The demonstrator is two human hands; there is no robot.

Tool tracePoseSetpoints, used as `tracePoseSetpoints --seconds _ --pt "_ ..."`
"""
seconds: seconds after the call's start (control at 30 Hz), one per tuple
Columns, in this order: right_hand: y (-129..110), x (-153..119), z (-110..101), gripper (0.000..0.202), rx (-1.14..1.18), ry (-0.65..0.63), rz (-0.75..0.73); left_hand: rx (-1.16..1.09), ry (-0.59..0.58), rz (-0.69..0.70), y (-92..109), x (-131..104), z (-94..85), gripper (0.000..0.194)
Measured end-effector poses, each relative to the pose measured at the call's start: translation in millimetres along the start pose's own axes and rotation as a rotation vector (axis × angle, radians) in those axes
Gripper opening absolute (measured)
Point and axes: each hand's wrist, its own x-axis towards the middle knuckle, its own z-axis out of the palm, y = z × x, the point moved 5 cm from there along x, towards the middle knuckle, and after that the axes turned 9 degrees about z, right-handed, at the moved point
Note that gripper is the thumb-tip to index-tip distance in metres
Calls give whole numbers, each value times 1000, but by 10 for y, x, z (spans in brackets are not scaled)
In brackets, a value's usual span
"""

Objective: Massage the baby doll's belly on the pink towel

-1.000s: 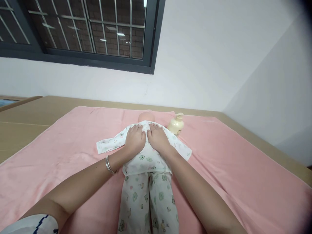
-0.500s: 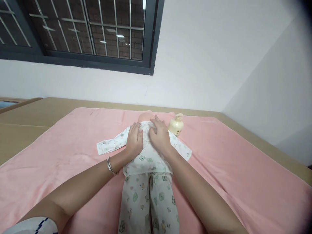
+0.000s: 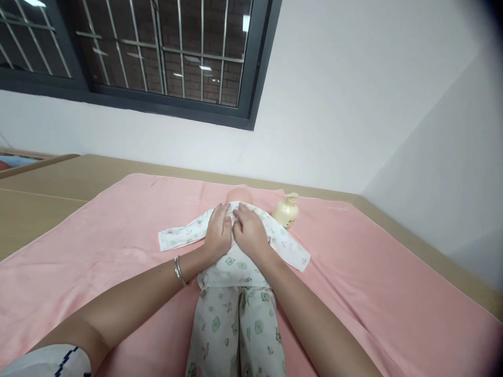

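A baby doll [image 3: 239,196] lies on its back or front, I cannot tell which, dressed in a white printed top [image 3: 241,269] and matching trousers [image 3: 257,327]. My left hand [image 3: 219,230] rests on the left part of the top's chest, fingers stretched out together. Beside it, my right hand [image 3: 250,230] lies on the chest too, its fingers slightly bent and apart from the left hand. Both sleeves spread out sideways. Just past the right sleeve stands a cream pump bottle [image 3: 286,212].
A pink blanket [image 3: 365,272] covers most of the wooden surface [image 3: 47,220]. Behind it rises a white wall [image 3: 314,115] with a dark-framed barred window [image 3: 165,57]. At the far left a wooden edge borders something blue.
My right hand has come down from near the doll's head and neck onto the chest, closer to my left hand. The left hand stays nearly in place. The view has tilted slightly.
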Motion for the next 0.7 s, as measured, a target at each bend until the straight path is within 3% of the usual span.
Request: tracePoseSetpoints --seconds 0.1,0.27,0.47,0.6,0.7 --pt "3 28 -6 43 -21 -64 -21 2 -7 -4 2 -1 5 55" --pt "26 18 -191 46 55 90 63 13 -19 -5 -18 15 30 51" --pt "-82 -56 38 45 2 -148 -45 -64 61 -112 -37 78 -56 40" --pt "-3 63 -382 50 64 -44 8 -272 86 -183 211 226 -75 37" --pt "216 163 -828 55 69 94 110 -627 71 -295 522 422 84 33"
